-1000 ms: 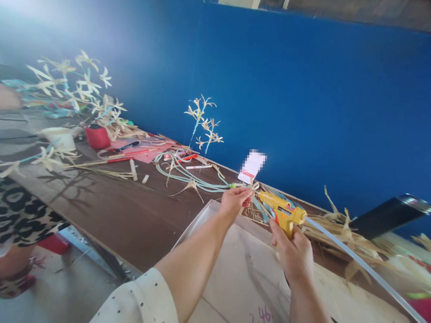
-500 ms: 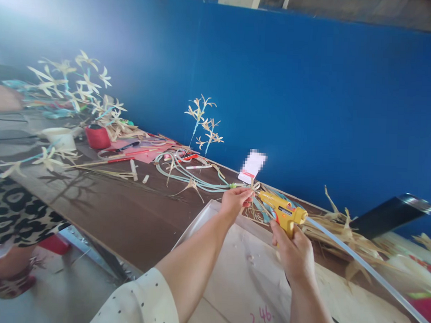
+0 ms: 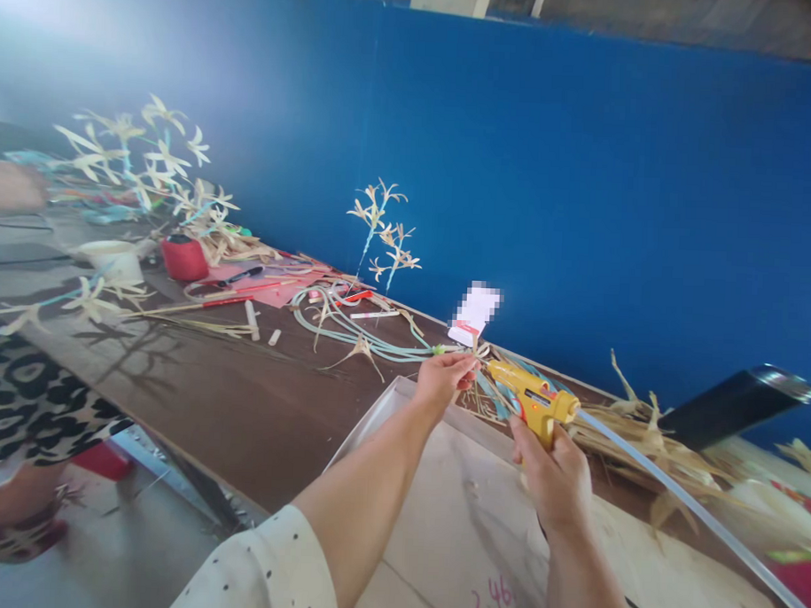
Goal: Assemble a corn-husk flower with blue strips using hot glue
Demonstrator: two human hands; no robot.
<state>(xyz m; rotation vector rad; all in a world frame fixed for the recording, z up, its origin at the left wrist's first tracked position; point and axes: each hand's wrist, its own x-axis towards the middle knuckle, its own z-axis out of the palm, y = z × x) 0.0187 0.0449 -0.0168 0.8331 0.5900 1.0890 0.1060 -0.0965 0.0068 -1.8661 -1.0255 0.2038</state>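
My right hand (image 3: 559,476) is wrapped round the grip of a yellow hot glue gun (image 3: 535,397). A long whitish glue stick (image 3: 682,500) runs out of the gun's back end. The nozzle points left, close by the fingertips of my left hand (image 3: 445,376). That hand is closed in a pinch on a small pale dried-leaf piece (image 3: 475,344), mostly hidden by the fingers. Beneath both forearms is a pale board or box lid (image 3: 451,518) with pink writing.
A brown table (image 3: 261,414) runs along a blue wall (image 3: 582,186). Pale blue tubing (image 3: 370,343), dried-leaf flowers (image 3: 382,214), a red spool (image 3: 184,258) and a white cup (image 3: 118,263) are on the left. Dried leaves and a black cylinder (image 3: 734,406) lie right. Another person's arm (image 3: 10,188) shows far left.
Almost nothing differs. Both hands and the glue gun keep the same place, with the nozzle still beside my left fingertips.
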